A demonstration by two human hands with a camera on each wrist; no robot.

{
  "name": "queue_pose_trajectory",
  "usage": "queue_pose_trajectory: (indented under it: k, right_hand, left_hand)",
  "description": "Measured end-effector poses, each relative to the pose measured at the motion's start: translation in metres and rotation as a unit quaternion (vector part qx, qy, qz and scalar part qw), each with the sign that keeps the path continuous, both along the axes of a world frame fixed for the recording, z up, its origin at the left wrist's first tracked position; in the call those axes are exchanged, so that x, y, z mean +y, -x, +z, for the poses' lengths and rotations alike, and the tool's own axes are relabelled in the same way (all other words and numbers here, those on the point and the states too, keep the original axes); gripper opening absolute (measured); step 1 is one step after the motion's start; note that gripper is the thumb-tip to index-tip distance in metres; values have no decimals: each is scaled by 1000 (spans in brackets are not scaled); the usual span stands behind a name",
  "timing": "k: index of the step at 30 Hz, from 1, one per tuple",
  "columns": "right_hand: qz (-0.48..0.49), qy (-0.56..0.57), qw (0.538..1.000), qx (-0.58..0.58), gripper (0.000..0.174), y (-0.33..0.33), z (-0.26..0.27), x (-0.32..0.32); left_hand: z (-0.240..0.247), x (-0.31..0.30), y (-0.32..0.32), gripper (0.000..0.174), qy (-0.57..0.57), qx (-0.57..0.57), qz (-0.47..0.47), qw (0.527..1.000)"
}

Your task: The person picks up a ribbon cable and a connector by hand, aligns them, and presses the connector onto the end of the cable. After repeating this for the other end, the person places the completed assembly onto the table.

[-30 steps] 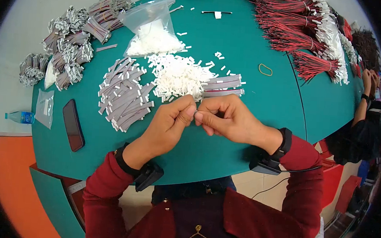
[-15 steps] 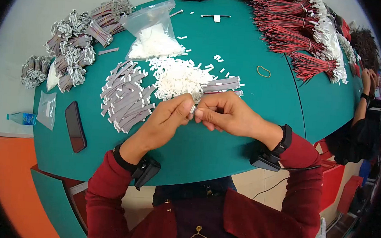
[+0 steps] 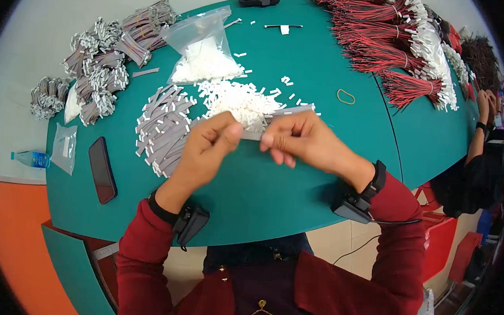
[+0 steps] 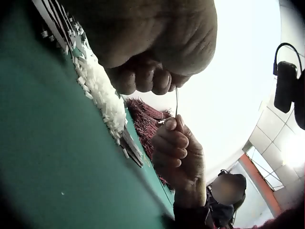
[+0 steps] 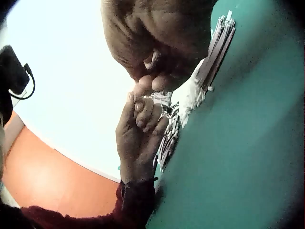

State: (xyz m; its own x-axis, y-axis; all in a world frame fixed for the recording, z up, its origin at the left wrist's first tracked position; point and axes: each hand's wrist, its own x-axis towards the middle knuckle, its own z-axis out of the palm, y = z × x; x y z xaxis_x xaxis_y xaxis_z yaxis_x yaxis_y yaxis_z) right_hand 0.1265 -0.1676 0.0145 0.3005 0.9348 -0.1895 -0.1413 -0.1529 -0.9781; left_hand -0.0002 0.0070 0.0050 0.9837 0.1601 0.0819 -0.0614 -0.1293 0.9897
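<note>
A short grey flat ribbon cable (image 3: 251, 135) is stretched between the two hands above the front of the table. My left hand (image 3: 203, 149) pinches its left end between thumb and curled forefinger. The other end is pinched by my right hand (image 3: 307, 143), whose remaining fingers curl below. Seen edge-on in the left wrist view, the cable (image 4: 177, 101) is a thin line from one hand to the other. Fingers hide both its ends. Just beyond the hands lies a heap of small white connector housings (image 3: 241, 102). Left of it spreads a pile of grey ribbon cables (image 3: 164, 132).
Behind the heap stands a clear bag (image 3: 206, 62) of white pieces. Bundled grey cables (image 3: 101, 70) sit at the left, near a phone (image 3: 102, 170) and a bottle (image 3: 31, 158). Red-and-black wire bundles (image 3: 380, 50) fill the far right. A rubber band (image 3: 346, 96) lies before them.
The hands, close together at first, have drawn apart sideways, and the grey cable now shows stretched between them. Half a second ago only a white end showed at the fingertips.
</note>
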Motion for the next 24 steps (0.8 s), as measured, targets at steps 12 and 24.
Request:
queue_pose_trajectory:
  k: [12,24]
  right_hand:
    - [-164,-140,974,64,15,-2,-2,4]
    - [-62,-46,997,-16,23,15,-5,5]
  left_hand:
    - [0,-20,4,21,-82,95,-35,991]
    - [9,-21,-1,19,112,8,43,993]
